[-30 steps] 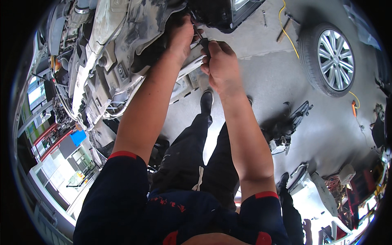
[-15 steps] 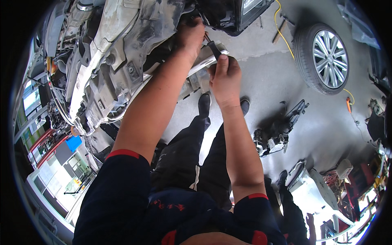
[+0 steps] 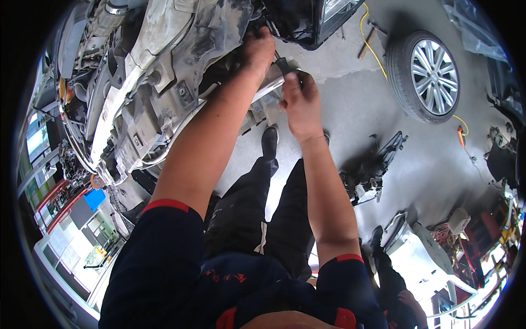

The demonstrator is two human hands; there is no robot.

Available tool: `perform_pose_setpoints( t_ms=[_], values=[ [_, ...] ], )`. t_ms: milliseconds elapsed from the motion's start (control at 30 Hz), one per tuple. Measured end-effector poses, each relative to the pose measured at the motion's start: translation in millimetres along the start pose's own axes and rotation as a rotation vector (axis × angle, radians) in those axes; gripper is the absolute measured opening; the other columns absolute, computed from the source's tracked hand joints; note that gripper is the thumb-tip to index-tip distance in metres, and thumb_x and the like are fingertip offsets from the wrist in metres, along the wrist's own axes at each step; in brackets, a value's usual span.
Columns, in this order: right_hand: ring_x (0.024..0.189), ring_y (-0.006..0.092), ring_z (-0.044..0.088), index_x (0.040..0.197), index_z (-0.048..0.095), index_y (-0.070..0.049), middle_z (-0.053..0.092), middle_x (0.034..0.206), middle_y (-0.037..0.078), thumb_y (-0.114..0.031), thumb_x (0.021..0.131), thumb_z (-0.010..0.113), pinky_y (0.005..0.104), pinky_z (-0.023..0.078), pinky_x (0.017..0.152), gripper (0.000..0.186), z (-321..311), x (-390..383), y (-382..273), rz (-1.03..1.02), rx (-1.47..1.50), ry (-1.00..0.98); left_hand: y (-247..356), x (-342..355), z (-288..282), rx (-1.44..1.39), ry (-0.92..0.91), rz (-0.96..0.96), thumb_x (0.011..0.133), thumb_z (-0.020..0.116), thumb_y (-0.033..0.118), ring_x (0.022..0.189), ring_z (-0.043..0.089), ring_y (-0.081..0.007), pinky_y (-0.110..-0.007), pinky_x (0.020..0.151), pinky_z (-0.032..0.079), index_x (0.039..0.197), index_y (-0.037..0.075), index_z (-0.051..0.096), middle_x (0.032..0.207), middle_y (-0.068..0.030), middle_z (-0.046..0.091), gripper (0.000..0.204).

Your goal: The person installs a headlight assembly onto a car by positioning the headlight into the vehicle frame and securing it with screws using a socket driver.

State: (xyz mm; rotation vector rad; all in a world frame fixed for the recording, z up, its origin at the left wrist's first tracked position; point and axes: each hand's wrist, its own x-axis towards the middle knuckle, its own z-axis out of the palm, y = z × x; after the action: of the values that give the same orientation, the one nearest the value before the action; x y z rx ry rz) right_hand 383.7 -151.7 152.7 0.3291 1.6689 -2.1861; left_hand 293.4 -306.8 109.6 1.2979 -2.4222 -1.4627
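Note:
My right hand [image 3: 303, 107] is closed round the black handle of a screwdriver [image 3: 284, 66]. Its shaft points up and away, toward the dark gap beside the headlight [image 3: 335, 15]. Just left of the tool, my left hand [image 3: 261, 48] reaches into that gap at the front of a partly stripped car body [image 3: 164, 71]. Car parts and shadow cover its fingertips, so whether it grips anything is hidden. A black bumper or trim piece [image 3: 296, 27] sits just beyond both hands, and the screwdriver's tip is hard to make out.
An alloy wheel with its tyre [image 3: 435, 77] stands to the right, near a hammer [image 3: 368, 43] and a yellow cable [image 3: 378, 57]. A removed black car part [image 3: 372, 175] lies on the floor. Another person's legs [image 3: 386, 268] and a white panel [image 3: 413, 255] are at lower right.
My right hand has shifted slightly left and turned a little with the screwdriver, its fingers closing more over the handle end. My left hand stays in the gap. The whole view has shifted slightly.

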Motion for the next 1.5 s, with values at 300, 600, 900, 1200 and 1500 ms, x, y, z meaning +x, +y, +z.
perform_pose_setpoints(
  t_ms=[300, 600, 900, 1200, 1500],
  values=[
    [0.086, 0.0243, 0.063, 0.12, 0.052, -0.003, 0.066, 0.099, 0.014, -0.017, 0.103, 0.061, 0.0348, 0.052, 0.081, 0.024, 18.8, -5.1, 9.4, -0.223, -0.393, 0.064, 6.3, 3.2, 5.9, 0.051, 0.079, 0.022, 0.095, 0.047, 0.038, 0.094, 0.067, -0.0381, -0.046, 0.086, 0.053, 0.114, -0.001, 0.064, 0.102, -0.0233, 0.07, 0.046],
    [0.058, 0.0051, 0.034, 0.102, 0.046, -0.015, 0.042, 0.074, -0.004, -0.028, 0.108, 0.052, 0.0228, 0.03, 0.045, 0.015, 11.1, 5.9, -6.2, 0.563, 0.697, -0.119, 7.0, -3.1, 10.0, 0.021, 0.29, 0.176, 0.091, 0.058, 0.023, 0.075, 0.066, -0.0231, -0.04, 0.071, 0.053, 0.09, -0.001, 0.07, 0.082, -0.0142, 0.072, 0.027],
    [0.062, 0.0098, 0.044, 0.11, 0.053, -0.006, 0.05, 0.076, 0.0, -0.029, 0.109, 0.053, 0.028, 0.041, 0.051, 0.023, 33.8, -28.2, 12.1, 0.215, 0.29, 0.101, -21.7, 21.1, 15.5, -0.262, 0.183, 0.159, 0.093, 0.059, 0.014, 0.07, 0.061, -0.0166, -0.035, 0.063, 0.049, 0.088, 0.003, 0.069, 0.08, -0.0077, 0.069, 0.015],
    [0.062, 0.0096, 0.047, 0.113, 0.056, -0.005, 0.056, 0.081, 0.003, -0.029, 0.109, 0.051, 0.0275, 0.042, 0.055, 0.025, 33.1, -26.5, 26.4, -0.021, 0.064, 0.081, -6.0, 10.3, 7.2, -0.441, 0.108, 0.14, 0.097, 0.06, 0.008, 0.067, 0.06, -0.0155, -0.03, 0.061, 0.049, 0.099, 0.004, 0.065, 0.082, -0.0055, 0.066, 0.007],
    [0.062, 0.0142, 0.049, 0.12, 0.051, -0.002, 0.058, 0.084, 0.007, -0.032, 0.109, 0.049, 0.0282, 0.044, 0.056, 0.032, 1.3, 0.5, 18.3, 0.577, 0.877, -0.118, 23.3, -17.2, -1.4, -0.608, 0.004, 0.049, 0.097, 0.063, 0.011, 0.069, 0.063, -0.0144, -0.029, 0.058, 0.048, 0.102, 0.008, 0.063, 0.086, -0.0035, 0.067, 0.006]
  ],
)
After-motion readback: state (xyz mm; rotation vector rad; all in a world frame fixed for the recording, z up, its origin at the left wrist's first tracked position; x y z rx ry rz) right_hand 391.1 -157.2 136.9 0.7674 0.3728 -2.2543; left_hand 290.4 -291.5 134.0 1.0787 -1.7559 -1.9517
